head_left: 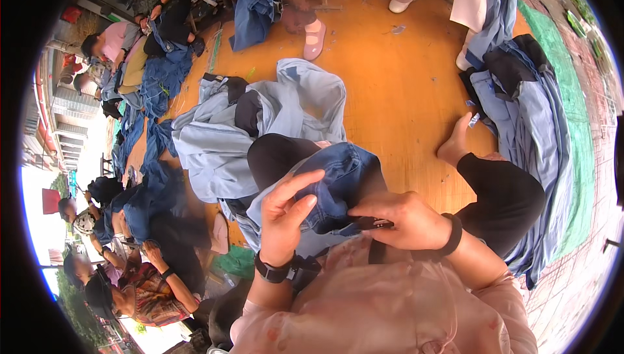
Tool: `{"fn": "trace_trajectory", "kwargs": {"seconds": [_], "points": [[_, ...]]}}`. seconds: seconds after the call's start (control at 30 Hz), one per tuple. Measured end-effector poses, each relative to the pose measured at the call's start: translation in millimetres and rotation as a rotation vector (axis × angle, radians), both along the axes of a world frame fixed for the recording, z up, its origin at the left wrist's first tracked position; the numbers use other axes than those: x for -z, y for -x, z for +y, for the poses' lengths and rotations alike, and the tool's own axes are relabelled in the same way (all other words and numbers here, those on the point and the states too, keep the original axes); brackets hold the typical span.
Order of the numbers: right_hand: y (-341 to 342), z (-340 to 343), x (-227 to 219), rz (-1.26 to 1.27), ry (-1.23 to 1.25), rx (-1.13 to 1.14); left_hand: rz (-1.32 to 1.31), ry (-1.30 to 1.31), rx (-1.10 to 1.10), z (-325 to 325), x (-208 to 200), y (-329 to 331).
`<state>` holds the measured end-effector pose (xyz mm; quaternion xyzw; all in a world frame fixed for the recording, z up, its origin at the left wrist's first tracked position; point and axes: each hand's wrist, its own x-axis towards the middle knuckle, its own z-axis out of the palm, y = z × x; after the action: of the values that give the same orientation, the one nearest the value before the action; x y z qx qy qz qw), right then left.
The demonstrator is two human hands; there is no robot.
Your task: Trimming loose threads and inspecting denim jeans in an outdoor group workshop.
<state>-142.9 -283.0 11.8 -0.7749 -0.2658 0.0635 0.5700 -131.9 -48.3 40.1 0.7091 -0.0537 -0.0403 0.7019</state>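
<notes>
My left hand (286,214) grips a fold of a dark blue denim garment (341,178) lying over my lap, thumb and fingers spread over the cloth. My right hand (406,217) pinches a small dark tool (374,224) against the lower edge of the same denim. A black watch sits on my left wrist and a black band on my right. My legs in black trousers stretch forward, with one bare foot (455,143) on the orange floor.
A heap of light blue garments (260,126) lies on the orange floor (390,74) ahead. Another pile of blue clothes (526,113) lies at the right. Several people sit at the left and far side among dark denim.
</notes>
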Motion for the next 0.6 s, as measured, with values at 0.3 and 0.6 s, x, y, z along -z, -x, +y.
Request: {"fn": "trace_trajectory", "kwargs": {"seconds": [0.3, 0.6], "points": [[36, 5, 28, -0.637, 0.227, 0.137, -0.086, 0.010, -0.208, -6, 6, -6], [40, 7, 40, -0.603, 0.260, 0.151, 0.060, 0.200, -0.220, -15, -8, -14]]}}
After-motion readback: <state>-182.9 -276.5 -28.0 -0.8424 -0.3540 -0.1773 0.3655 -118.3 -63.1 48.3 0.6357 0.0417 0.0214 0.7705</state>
